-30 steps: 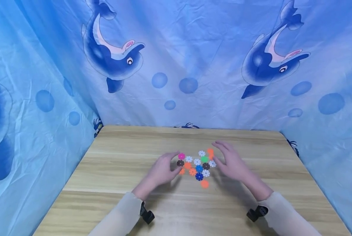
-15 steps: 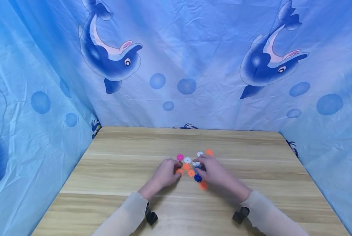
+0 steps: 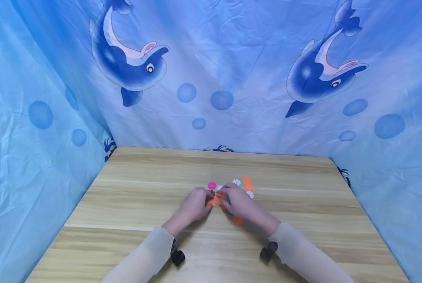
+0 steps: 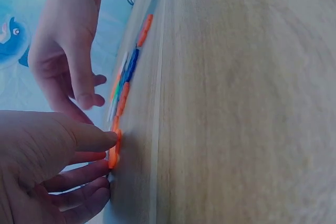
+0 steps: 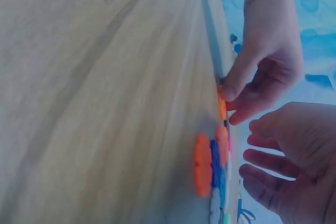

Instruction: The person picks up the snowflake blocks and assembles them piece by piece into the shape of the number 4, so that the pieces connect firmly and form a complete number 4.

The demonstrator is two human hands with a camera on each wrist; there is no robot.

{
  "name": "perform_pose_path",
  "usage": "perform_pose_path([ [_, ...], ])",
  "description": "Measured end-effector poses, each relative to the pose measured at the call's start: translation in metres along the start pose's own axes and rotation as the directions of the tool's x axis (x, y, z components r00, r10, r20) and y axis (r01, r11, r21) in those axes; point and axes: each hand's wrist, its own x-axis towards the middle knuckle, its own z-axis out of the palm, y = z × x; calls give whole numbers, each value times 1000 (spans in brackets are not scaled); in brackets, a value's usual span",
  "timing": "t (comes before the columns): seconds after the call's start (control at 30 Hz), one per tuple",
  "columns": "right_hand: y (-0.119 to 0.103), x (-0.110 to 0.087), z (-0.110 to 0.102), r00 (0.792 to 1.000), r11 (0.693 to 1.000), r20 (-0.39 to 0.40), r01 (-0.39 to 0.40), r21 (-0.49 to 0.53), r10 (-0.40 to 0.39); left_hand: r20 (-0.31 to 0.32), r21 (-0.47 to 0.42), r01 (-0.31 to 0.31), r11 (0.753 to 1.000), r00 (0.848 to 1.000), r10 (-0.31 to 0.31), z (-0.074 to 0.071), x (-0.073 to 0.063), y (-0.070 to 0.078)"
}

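Observation:
Flower-shaped plastic discs lie flat on the wooden table in a loose cluster. My left hand [image 3: 194,205] is at the cluster's left edge, thumb and fingers pinching an orange flower disc [image 4: 116,150] low against the tabletop. Just above the left hand's fingertips sit a pink disc [image 3: 212,185] and a partly covered dark brown one [image 3: 212,193]. My right hand [image 3: 240,202] hovers over the middle discs, fingers loosely bent and holding nothing, its tips close to the left hand. Dark blue discs [image 5: 214,163] and a green disc [image 4: 116,90] are below it, mostly hidden in the head view.
White discs [image 3: 236,182] and orange discs [image 3: 248,187] lie beyond the right hand. A separate orange disc [image 3: 237,220] lies nearer the front. The wooden table [image 3: 143,169] is backed by a blue dolphin-print curtain [image 3: 253,78].
My right hand has swept left from the cluster's right side to near the left hand. The left hand's fingers have closed in on the orange disc. The head view has shifted slightly.

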Motion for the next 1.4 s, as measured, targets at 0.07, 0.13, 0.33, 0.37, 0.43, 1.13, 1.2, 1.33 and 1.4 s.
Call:
perform_pose_path([
  [0.07,-1,2,3,1000,1000,9,-2,-27,2,14,-7,-1,1000,1000,1,-1,0,2],
  [0.13,-1,3,6,1000,998,10,7,-61,-6,32,-23,12,1000,999,-11,-2,1,4],
  [0.33,0,5,15,1000,996,-16,-17,-85,16,42,-88,39,995,998,-35,-5,1,4],
  [0.37,-1,5,15,999,997,-17,-29,-73,27,38,-99,29,995,999,-26,-5,1,3],
  [0.43,-1,6,16,998,997,-14,-60,-47,59,35,-120,11,993,999,-7,-4,1,1],
  [1.13,9,-16,-52,967,964,-254,59,260,9,-219,-399,-51,915,975,-41,-57,0,7],
  [1.2,4,-20,-64,945,955,-327,105,279,-9,-266,-394,-103,914,964,-6,-65,-1,14],
  [1.33,-6,-26,-79,897,942,-438,198,271,-62,-314,-406,-158,900,949,25,-77,-3,28],
  [1.4,-10,-28,-83,874,940,-478,234,250,-90,-329,-425,-186,886,943,40,-80,-4,34],
])
